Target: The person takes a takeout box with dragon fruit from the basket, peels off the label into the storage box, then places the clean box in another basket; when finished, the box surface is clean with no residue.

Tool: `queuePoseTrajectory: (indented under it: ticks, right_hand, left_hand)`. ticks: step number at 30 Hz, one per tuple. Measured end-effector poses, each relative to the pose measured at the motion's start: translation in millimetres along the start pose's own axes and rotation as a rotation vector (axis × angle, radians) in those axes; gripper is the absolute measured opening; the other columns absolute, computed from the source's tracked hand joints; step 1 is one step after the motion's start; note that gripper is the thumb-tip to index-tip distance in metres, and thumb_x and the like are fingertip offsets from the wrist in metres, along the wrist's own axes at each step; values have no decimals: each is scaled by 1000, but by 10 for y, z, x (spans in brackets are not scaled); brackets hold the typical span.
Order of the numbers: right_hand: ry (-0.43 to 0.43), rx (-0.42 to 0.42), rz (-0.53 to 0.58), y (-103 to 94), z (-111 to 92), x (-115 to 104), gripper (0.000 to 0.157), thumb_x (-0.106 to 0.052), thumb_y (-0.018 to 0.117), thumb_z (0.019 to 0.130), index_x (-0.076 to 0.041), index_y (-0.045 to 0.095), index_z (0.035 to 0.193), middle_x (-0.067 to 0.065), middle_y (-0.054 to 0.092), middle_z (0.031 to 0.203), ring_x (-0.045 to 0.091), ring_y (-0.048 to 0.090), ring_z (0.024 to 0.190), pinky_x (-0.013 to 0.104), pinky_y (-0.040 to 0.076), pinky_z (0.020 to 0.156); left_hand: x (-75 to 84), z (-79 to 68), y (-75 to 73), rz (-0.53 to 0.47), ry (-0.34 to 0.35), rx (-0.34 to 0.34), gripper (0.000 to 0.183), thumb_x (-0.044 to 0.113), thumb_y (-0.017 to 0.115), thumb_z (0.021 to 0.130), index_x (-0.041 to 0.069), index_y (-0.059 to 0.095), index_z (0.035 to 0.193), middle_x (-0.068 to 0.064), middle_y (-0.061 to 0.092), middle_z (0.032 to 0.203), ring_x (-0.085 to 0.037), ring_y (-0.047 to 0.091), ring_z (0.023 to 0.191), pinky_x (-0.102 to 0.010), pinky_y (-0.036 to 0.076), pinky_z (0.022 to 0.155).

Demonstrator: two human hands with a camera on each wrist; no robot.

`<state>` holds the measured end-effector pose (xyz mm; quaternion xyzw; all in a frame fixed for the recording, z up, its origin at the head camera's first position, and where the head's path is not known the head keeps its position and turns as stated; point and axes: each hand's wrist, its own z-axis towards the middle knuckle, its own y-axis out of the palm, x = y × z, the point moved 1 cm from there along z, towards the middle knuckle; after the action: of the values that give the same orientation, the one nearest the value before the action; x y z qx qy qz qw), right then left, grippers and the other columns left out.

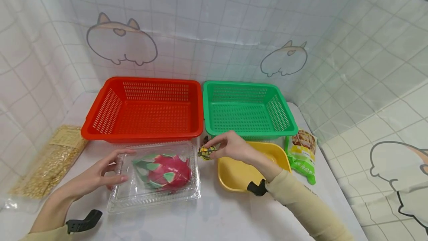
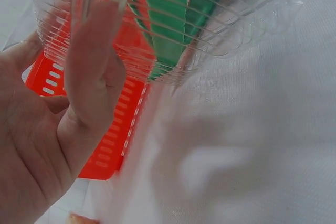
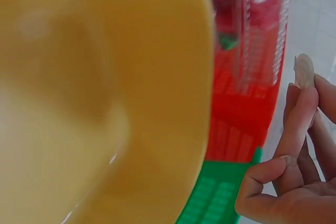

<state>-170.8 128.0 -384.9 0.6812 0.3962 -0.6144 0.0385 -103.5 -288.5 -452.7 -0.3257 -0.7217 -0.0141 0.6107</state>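
Observation:
My left hand (image 1: 90, 179) grips the left edge of a clear plastic clamshell box (image 1: 122, 196), thumb on the near side and fingers behind. A pink dragon fruit (image 1: 170, 172) with green scales lies inside it. The left wrist view shows the box's ribbed wall (image 2: 210, 30) above the white surface. With thumb and fingertips my right hand (image 1: 235, 147) pinches a small black-and-yellow label (image 1: 206, 153) with printed characters, just right of the box. That hand is above the left rim of a yellow basin (image 1: 230, 179).
Behind the box stands a red basket (image 1: 143, 137), with a green basket (image 1: 247, 134) beside it. A bag of yellowish grains (image 1: 50, 163) lies at the left. On the right, a green-and-brown food packet (image 1: 303, 152) lies beside the basin. A patterned curtain (image 1: 207, 29) hangs behind.

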Motion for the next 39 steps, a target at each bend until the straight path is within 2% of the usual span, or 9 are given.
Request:
queuePoseTrajectory:
  ticks: [4,7,13,18,24,27,33,39]
  right_hand:
    - [11,31,-88,-99,-31,98,29,-11,82,79,-21,79,106,-2,76,97,19,58,67,24,41,59]
    - [18,43,-107,-162,-59,169,30,-11,83,78,-21,79,107,-3,76,100,13,55,65,23,39,58]
    - [34,65,-103,-248,-118,286,31,-8,83,78,-17,79,107,-1,76,105,12,60,70,23,45,62]
    - [42,54,-127,-281,-154,344,29,-5,82,79,-11,78,107,4,75,107,16,68,88,27,52,75]
    - [72,67,-189,-306,-159,423,27,-5,82,79,-9,78,106,5,75,109,17,65,93,27,52,76]
    - [66,73,-227,-311,-131,457,27,-5,83,79,-11,79,105,3,75,108,16,62,92,27,51,75]
    - [16,63,-373,-312,-33,496,27,-7,84,77,-14,80,102,-1,76,105,16,56,87,27,47,72]
    - [-6,51,-438,-281,6,530,27,-5,84,75,-11,80,101,0,76,101,11,53,76,23,46,67]
  left_hand:
    - [2,-6,-4,2,0,1,75,25,67,90,23,28,154,-27,10,159,-66,23,130,-72,46,80]
    - [-5,-6,-4,11,1,8,75,25,68,90,23,28,154,-27,12,159,-66,24,130,-73,46,81]
    - [-22,5,1,1,-13,6,77,25,68,89,22,27,154,-29,11,159,-65,23,130,-70,48,81]
    - [-6,-4,2,-5,-10,2,76,25,68,89,22,28,154,-29,10,159,-66,21,131,-69,49,80]
    - [8,-30,-1,-4,8,3,74,24,67,90,22,29,153,-28,12,158,-66,23,130,-71,47,80]
    - [13,-35,-7,-14,6,2,74,24,67,90,23,29,154,-27,12,158,-66,24,130,-66,50,79]
    - [14,-33,11,-76,-21,-3,76,23,67,90,23,27,154,-25,11,157,-61,26,129,-46,54,71]
    - [18,-37,24,-88,-20,-1,75,22,67,90,23,28,154,-23,13,155,-57,30,127,-44,54,67]
